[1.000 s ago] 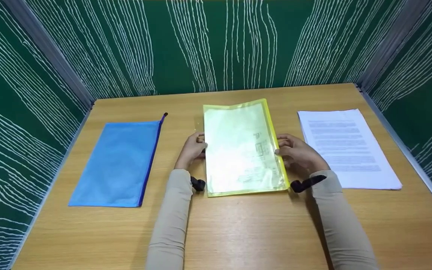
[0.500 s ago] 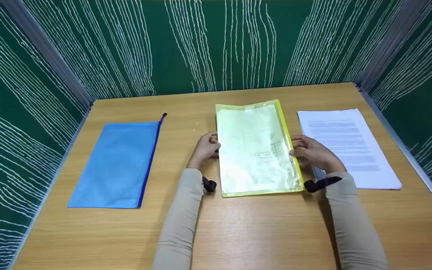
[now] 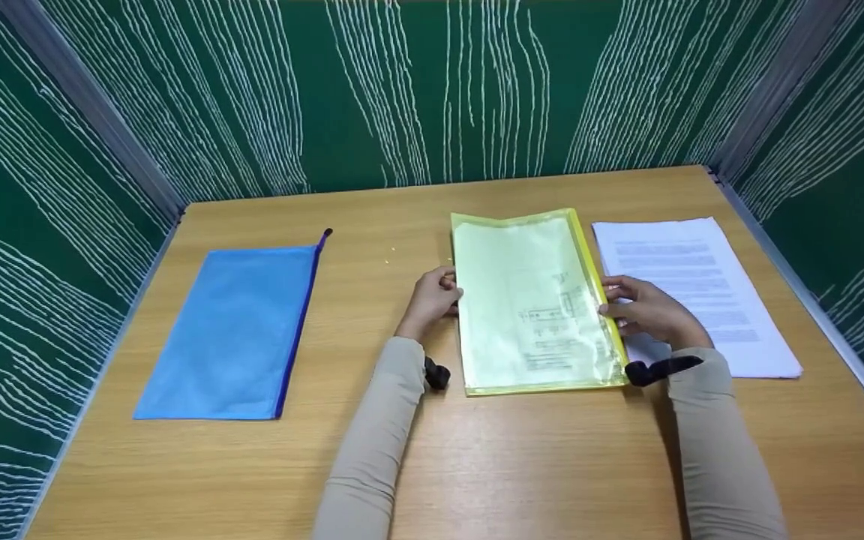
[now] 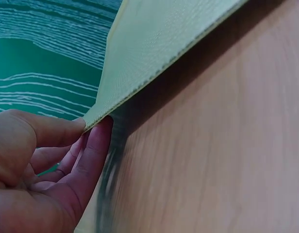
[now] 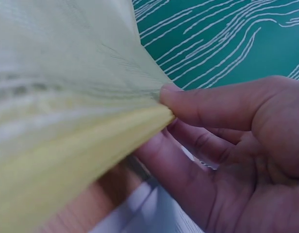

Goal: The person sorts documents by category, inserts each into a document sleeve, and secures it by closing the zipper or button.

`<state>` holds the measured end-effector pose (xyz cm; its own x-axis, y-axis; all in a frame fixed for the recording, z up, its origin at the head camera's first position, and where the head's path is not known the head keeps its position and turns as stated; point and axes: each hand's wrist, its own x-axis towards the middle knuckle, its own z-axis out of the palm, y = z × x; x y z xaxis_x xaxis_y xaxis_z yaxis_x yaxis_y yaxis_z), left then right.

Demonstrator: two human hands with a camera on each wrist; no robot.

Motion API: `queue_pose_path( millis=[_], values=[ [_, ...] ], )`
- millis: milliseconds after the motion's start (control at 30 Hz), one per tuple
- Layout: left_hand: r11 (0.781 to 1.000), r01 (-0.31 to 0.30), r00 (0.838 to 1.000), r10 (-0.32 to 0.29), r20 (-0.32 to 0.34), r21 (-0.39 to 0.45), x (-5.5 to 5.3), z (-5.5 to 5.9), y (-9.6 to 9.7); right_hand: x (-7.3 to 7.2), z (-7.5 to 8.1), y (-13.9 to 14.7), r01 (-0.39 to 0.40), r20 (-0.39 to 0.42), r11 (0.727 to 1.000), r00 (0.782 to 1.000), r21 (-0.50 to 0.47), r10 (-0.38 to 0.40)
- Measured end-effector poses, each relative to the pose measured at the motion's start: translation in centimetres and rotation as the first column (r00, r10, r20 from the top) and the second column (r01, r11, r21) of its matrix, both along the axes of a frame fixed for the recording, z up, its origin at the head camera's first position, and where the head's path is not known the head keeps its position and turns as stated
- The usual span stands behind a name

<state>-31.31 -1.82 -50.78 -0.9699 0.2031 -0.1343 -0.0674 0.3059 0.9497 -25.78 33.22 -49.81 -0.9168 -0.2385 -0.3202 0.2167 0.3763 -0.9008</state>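
A yellow translucent document folder [image 3: 522,300] with printed paper showing through it is held between both hands. My left hand [image 3: 430,300] pinches its left edge, thumb on top and fingers beneath, as the left wrist view [image 4: 47,170] shows up close. On the other side, my right hand [image 3: 653,311] pinches the brighter yellow right edge between thumb and fingers. In the left wrist view the folder's edge [image 4: 154,73] is raised off the table, with a dark shadow under it. The fingers under the folder are partly hidden in the head view.
A blue zip folder [image 3: 229,334] with a dark blue zipper edge lies on the left of the wooden table [image 3: 537,465]. A stack of printed sheets [image 3: 702,292] lies at the right, partly behind my right hand. Green walls with white lines [image 3: 364,90] enclose the table.
Both hands have carried the yellow folder rightward, toward the stack of sheets, keeping their grip on its edges. Its far edge sits slightly lower in view. The blue folder and sheets stay put.
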Motion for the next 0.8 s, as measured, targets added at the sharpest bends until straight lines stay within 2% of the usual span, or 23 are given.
queue_pose_path(
  millis=[233,500,800],
  values=[
    [1.000,-0.003,1.000,0.003,0.002,0.018,0.2,-0.1,1.0,0.1,0.1,0.6,0.020,0.015,0.999,1.000,0.039,-0.020],
    [1.000,0.002,1.000,-0.002,0.000,-0.016,0.2,-0.2,1.3,0.3,0.3,0.8,0.029,0.033,0.995,0.999,0.091,-0.032],
    [1.000,0.006,1.000,-0.006,0.006,0.008,0.2,0.0,0.8,0.5,0.7,0.6,0.033,0.016,0.971,0.999,0.236,-0.038]
  ],
)
